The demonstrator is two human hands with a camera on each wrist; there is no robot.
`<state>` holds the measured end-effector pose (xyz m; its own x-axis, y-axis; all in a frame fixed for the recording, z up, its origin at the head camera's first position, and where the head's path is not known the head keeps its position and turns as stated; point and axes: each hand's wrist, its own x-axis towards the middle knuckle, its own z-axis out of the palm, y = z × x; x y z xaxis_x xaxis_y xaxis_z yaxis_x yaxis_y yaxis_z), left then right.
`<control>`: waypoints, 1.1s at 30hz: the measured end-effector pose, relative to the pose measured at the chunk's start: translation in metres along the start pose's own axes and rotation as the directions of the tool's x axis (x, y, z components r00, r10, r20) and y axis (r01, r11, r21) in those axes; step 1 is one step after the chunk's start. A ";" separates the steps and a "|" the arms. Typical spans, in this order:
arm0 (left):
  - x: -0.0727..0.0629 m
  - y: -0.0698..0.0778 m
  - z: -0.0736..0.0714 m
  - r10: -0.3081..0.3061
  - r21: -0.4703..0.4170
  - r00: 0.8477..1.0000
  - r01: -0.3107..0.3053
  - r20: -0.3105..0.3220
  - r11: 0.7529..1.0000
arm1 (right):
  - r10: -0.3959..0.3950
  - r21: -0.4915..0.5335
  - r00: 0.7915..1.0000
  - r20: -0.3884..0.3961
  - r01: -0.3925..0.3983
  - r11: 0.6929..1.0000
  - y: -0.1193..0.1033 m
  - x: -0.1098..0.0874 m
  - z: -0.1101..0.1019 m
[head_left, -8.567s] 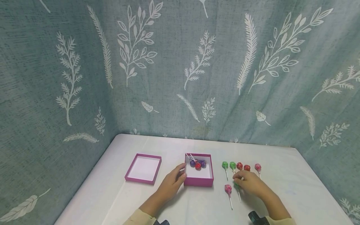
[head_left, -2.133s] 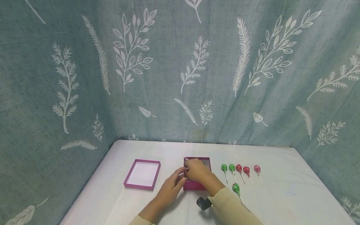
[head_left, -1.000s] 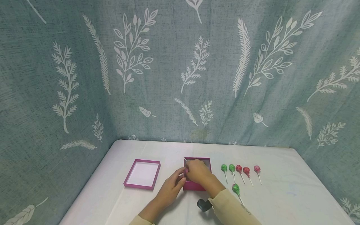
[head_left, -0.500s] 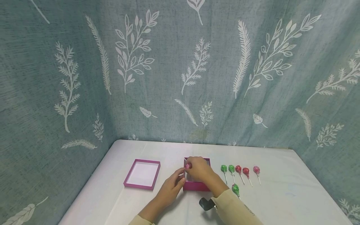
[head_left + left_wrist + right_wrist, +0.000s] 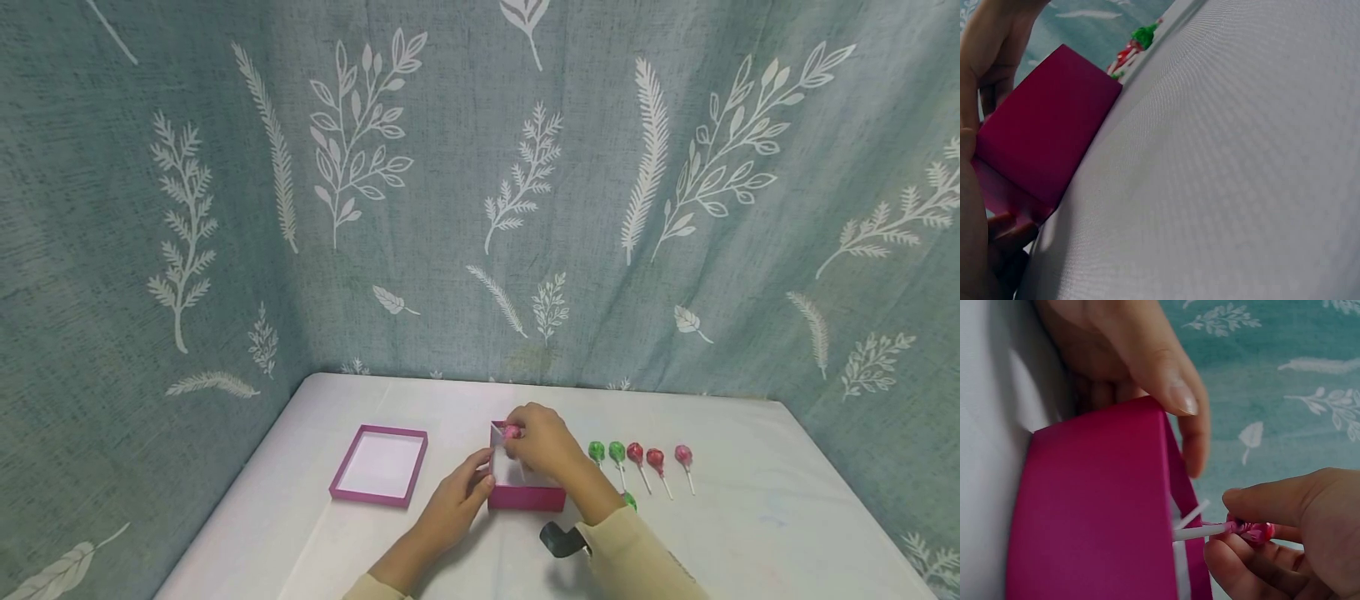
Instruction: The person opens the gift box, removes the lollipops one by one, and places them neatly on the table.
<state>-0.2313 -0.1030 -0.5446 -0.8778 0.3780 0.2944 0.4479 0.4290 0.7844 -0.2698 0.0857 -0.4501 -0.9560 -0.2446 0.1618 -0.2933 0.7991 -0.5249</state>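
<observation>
My right hand (image 5: 543, 437) pinches a pink-wrapped lollipop (image 5: 512, 432) by its head, over the magenta box (image 5: 527, 498). In the right wrist view the lollipop's white stick (image 5: 1200, 532) points down past the box rim. A second white stick (image 5: 1194, 514) juts up beside it from inside. My left hand (image 5: 453, 500) holds the box at its left side, thumb by the near corner and fingers along the wall. The right hand hides much of the box's inside, and the lollipops in there do not show clearly.
Left of the box lies its shallow lid (image 5: 378, 464), inner side up. To the right, a row holds two green lollipops (image 5: 617, 451), two red lollipops (image 5: 656, 458) and a pink lollipop (image 5: 683, 453). Another green lollipop (image 5: 629, 501) is partly hidden by the right sleeve (image 5: 637, 554).
The pink lollipop from the front of the table is now in my right hand, above the box. Over the last second that hand has lifted and shifted right from the box's left wall.
</observation>
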 end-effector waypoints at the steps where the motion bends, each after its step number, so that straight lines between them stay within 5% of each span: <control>1: 0.000 0.000 0.000 0.001 0.003 1.000 -0.001 -0.001 1.000 | 0.007 0.002 1.000 -0.004 -0.007 1.000 0.001 0.000 -0.001; 24: 0.001 0.001 0.000 -0.001 -0.026 1.000 0.001 -0.008 1.000 | 0.002 0.038 0.996 -0.086 0.001 0.999 0.028 -0.025 -0.032; 33: 0.001 -0.002 0.001 -0.008 -0.027 1.000 0.008 -0.002 1.000 | 0.051 0.049 0.998 -0.032 -0.050 0.998 0.039 -0.036 -0.037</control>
<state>-0.2325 -0.1024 -0.5463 -0.8818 0.3728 0.2889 0.4358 0.4097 0.8014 -0.2464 0.1462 -0.4460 -0.9693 -0.1859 0.1609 -0.2451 0.7827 -0.5722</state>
